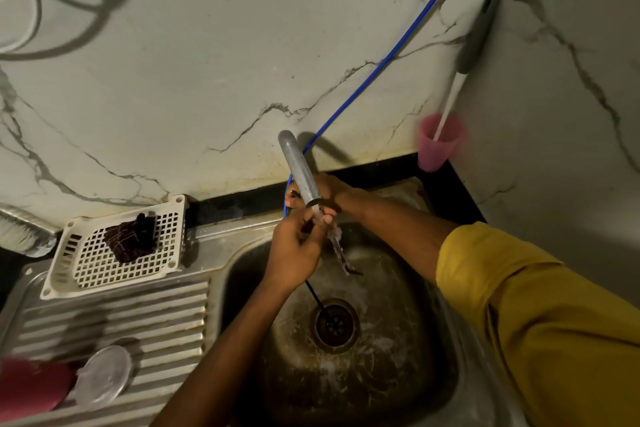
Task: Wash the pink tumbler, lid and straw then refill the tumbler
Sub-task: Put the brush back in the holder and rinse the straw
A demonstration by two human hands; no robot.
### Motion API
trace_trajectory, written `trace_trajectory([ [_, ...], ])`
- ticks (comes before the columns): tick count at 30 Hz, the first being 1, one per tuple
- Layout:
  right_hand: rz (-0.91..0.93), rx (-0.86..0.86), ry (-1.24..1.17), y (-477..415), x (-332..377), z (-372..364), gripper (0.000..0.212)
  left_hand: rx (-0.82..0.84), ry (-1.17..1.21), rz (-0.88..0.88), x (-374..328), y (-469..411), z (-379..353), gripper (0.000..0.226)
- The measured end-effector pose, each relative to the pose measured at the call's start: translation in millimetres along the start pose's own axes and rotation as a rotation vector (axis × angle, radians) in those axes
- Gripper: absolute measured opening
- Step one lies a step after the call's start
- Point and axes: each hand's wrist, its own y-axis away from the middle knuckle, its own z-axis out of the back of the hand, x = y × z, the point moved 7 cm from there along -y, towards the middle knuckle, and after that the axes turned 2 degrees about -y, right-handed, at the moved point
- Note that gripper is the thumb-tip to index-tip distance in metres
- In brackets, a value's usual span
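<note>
Over the sink basin [408, 340] both my hands hold a thin clear straw [341, 255] under the tap spout [298, 166]. Water runs down the straw, whose bent end points toward the drain. My left hand [298, 250] pinches the straw from the left with curled fingers. My right hand [329, 192] reaches in behind the spout, its fingertips closed on the straw's upper part. The pink tumbler [31, 388] lies blurred at the bottom left on the ribbed drainboard [156, 315], with the clear lid [104, 380] beside it.
A blue hose [391, 55] runs down the marble wall, past the tap and into the drain [334, 324]. A white basket [86, 263] holding a dark scrubber [131, 236] sits left of the basin. A pink cup [440, 146] with a long-handled brush [476, 35] stands in the back right corner.
</note>
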Motion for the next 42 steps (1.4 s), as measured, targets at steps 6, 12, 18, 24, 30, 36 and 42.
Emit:
trace_trajectory([
  [6,0.175,-0.046,-0.28,31,48,16,0.014,-0.023,-0.019,-0.042,-5,1,8,0.01],
  [12,0.172,-0.082,-0.574,88,10,-10,0.016,-0.073,0.07,-0.013,3,-4,19,0.004],
  [18,0.235,-0.216,-0.659,116,1,-41,0.017,-0.257,0.245,0.137,11,3,37,0.009],
  [24,0.204,-0.334,-0.749,125,-13,-25,0.015,-0.439,0.644,0.415,45,12,80,0.007],
  [30,0.247,-0.253,-0.907,127,7,-2,0.028,-0.459,0.772,0.66,99,43,76,0.008],
  [36,0.341,-0.289,-0.691,121,43,25,0.017,-0.437,0.449,0.816,149,73,50,0.017],
  [42,0.338,-0.202,-0.163,109,65,23,0.016,-0.443,0.12,0.514,100,58,39,0.022],
])
